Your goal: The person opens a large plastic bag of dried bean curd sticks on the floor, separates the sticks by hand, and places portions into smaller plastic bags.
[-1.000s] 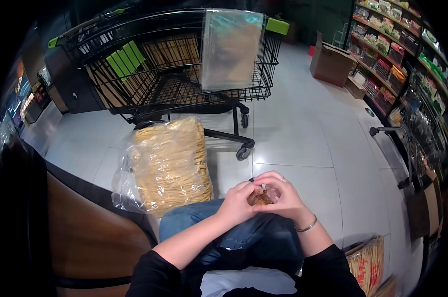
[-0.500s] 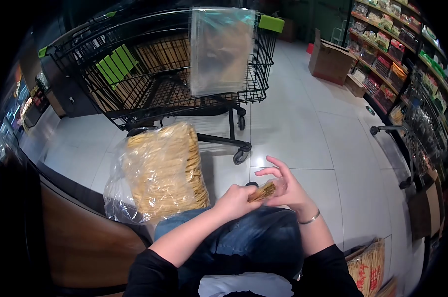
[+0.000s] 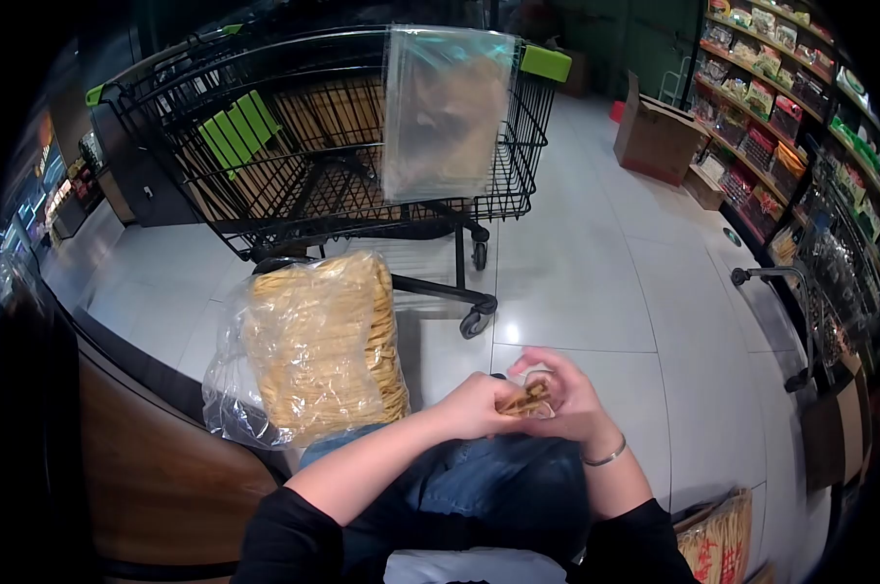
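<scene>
A short bundle of thin tan dried sticks (image 3: pixel 531 398), with clear plastic about its end, is held over my lap. My left hand (image 3: pixel 481 405) is closed around its left part, thumb on top. Curled around the other end is my right hand (image 3: pixel 574 401), its fingers bent over the plastic and a bangle on the wrist. The palms hide much of the bundle. Left of my knees stands a large clear bag of long yellowish dried sticks (image 3: pixel 318 346), which look like bean curd sticks.
A black wire shopping cart (image 3: pixel 313 185) stands ahead, with a stack of clear plastic bags (image 3: pixel 448 117) hung over its side. A cardboard box (image 3: pixel 654 136) and stocked shelves (image 3: pixel 761 88) are at the right. Another bag of sticks (image 3: pixel 717 540) lies lower right; a wooden panel (image 3: pixel 167 477) borders the left.
My right hand's fingers have curled in around the bundle's end, and the hands have come closer together. The bundle's end has turned more toward me. The view has tilted slightly.
</scene>
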{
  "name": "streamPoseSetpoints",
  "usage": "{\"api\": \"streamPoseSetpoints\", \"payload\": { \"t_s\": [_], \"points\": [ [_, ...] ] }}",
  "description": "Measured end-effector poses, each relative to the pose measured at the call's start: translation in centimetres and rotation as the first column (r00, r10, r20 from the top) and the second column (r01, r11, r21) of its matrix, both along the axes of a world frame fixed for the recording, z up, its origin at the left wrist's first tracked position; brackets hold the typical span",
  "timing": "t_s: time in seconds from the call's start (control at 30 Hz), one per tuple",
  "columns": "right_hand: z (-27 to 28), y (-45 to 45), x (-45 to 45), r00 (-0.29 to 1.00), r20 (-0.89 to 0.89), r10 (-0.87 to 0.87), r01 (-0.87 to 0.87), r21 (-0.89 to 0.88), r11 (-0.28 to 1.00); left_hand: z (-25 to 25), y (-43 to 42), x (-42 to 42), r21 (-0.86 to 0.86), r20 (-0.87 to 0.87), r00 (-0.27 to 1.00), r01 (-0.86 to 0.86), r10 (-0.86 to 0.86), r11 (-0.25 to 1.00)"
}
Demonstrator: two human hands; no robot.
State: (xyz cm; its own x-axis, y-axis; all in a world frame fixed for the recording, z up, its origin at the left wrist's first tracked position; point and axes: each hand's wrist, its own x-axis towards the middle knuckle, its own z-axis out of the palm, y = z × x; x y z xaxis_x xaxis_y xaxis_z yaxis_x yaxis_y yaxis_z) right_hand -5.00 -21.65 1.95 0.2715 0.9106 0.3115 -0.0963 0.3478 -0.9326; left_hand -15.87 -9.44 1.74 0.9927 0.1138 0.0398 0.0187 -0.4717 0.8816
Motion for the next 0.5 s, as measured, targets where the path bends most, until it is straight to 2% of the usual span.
{"api": "streamPoseSetpoints", "payload": {
  "t_s": [0.03, 0.07, 0.1, 0.13, 0.17, 0.2, 0.23, 0.3, 0.37, 0.5],
  "points": [
    [0.2, 0.0, 0.1, 1.0, -0.001, -0.001, 0.001, 0.0, 1.0, 0.3, -0.1, 0.0, -0.192, -0.137, 0.99, -0.05, 0.024, 0.98],
    [0.4, -0.1, 0.2, 0.977, 0.126, -0.172, 0.149, 0.178, 0.973, 0.0, -0.1, 0.0, -0.194, -0.144, 0.989, -0.048, 0.02, 0.98],
    [0.5, -0.2, 0.3, 0.908, 0.218, -0.357, 0.263, 0.364, 0.894, -0.5, -0.2, 0.0, -0.136, -0.071, 0.989, -0.138, 0.129, 0.981],
    [0.6, -0.1, 0.0, 0.775, 0.194, -0.601, 0.424, 0.545, 0.723, -1.0, -0.3, 0.0, -0.085, 0.009, 0.973, -0.23, 0.232, 0.969],
    [1.4, -0.6, -0.1, 0.774, 0.194, -0.603, 0.429, 0.54, 0.724, -1.5, -0.4, 0.2, -0.088, 0.004, 0.973, -0.228, 0.229, 0.97],
    [3.0, -1.5, -0.4, 0.509, 0.469, -0.722, 0.438, 0.581, 0.686, -2.1, -0.4, 0.3, -0.106, 0.048, 0.954, -0.29, 0.297, 0.951],
    [4.0, -2.1, -0.7, 0.157, 0.66, -0.734, 0.425, 0.626, 0.654, -2.4, -0.5, 0.4, -0.126, 0.09, 0.928, -0.35, 0.363, 0.928],
    [4.1, -1.9, -1.5, 0.112, 0.724, -0.681, 0.464, 0.568, 0.68, -2.4, -0.6, 0.5, -0.105, 0.095, 0.922, -0.366, 0.375, 0.925],
    [4.2, -1.4, -2.0, 0.026, 0.772, -0.636, 0.488, 0.545, 0.682, -3.0, -0.6, 0.7, -0.055, 0.201, 0.897, -0.39, 0.393, 0.919],
    [3.7, -1.0, -2.3, -0.009, 0.778, -0.628, 0.476, 0.555, 0.682, -2.7, -0.7, 0.4, -0.111, 0.21, 0.888, -0.393, 0.408, 0.913]
  ]
}}
